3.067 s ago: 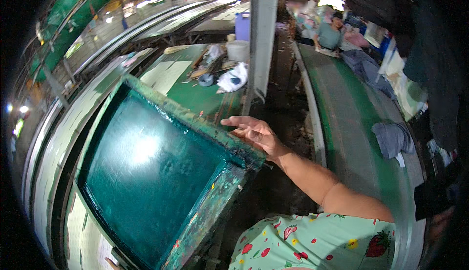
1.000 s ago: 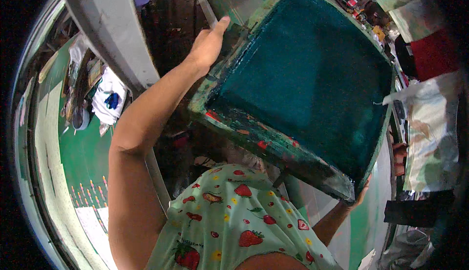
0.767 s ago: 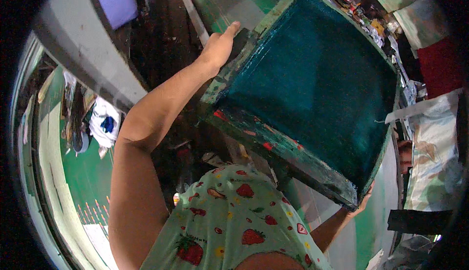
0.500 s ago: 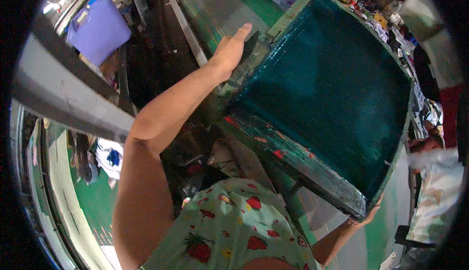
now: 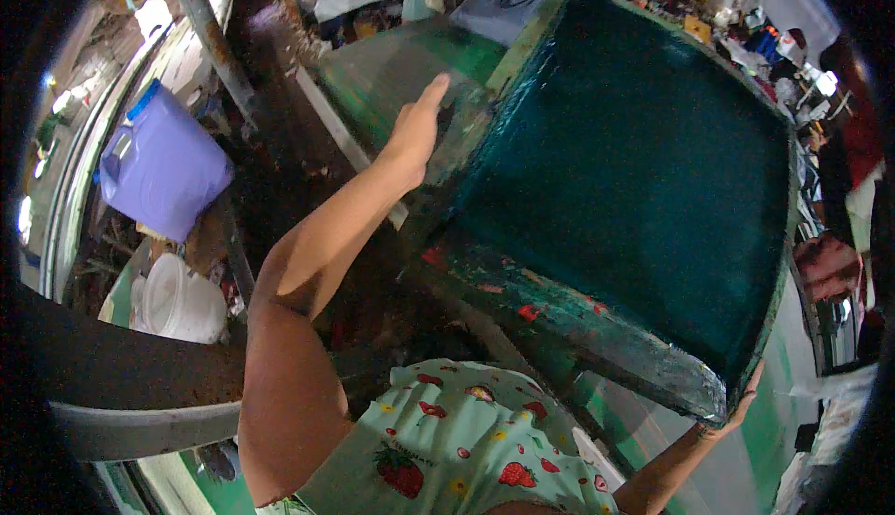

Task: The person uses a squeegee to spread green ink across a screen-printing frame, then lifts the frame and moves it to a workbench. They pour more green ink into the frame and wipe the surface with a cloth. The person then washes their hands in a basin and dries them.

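Note:
A large screen-printing frame (image 5: pixel 643 161) with dark teal mesh and paint-smeared wooden sides is held up, tilted, in front of me. Along its near side (image 5: pixel 597 324) are red and pale paint spots. My left hand (image 5: pixel 417 137) grips the left side, thumb stretched along it and fingers mostly hidden by the wood. At the near right corner, my right hand (image 5: pixel 734 414) holds the frame from below and outside, its fingers partly hidden. Beneath the frame runs a long green and grey printing table (image 5: pixel 392 72).
To the left are a purple jug (image 5: pixel 168 165) with a blue cap and a white bucket (image 5: pixel 182 301). A rusty post (image 5: pixel 213 35) rises beyond them. Cluttered bottles and rags (image 5: pixel 746 40) line the far right. A grey-blue cloth (image 5: pixel 499 12) lies behind the frame.
The view has turned, bringing the white bucket into sight and shifting the jug down. Both hands keep their hold on the frame, which sits at a slightly different tilt.

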A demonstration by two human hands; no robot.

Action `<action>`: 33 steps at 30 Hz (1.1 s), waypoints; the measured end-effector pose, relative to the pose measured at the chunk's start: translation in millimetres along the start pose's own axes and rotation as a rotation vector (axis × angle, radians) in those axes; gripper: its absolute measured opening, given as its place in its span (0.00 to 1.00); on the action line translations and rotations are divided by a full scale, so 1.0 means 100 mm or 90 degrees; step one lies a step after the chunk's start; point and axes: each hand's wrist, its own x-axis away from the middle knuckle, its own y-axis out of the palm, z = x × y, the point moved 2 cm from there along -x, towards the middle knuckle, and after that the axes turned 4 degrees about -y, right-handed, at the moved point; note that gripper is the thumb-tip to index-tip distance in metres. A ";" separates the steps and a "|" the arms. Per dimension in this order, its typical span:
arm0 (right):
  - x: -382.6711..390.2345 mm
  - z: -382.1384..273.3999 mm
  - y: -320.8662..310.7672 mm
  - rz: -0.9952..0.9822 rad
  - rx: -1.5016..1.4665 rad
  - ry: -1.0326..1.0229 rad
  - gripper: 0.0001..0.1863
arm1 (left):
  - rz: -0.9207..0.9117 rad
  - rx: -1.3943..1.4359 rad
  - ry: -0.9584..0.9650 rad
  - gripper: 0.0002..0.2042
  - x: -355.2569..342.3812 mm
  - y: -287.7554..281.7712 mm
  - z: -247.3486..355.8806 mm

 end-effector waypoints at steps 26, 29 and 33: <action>-0.73 1.06 2.13 -0.032 -0.035 -0.051 0.49 | 0.025 -0.067 0.058 0.43 -2.11 -1.49 0.53; -0.96 1.32 2.59 -0.104 -0.027 -0.057 0.45 | 0.055 0.006 0.043 0.45 -2.66 -2.21 0.43; -1.08 1.50 3.09 -0.058 -0.073 0.021 0.45 | 0.027 0.028 0.064 0.43 -2.72 -2.29 0.82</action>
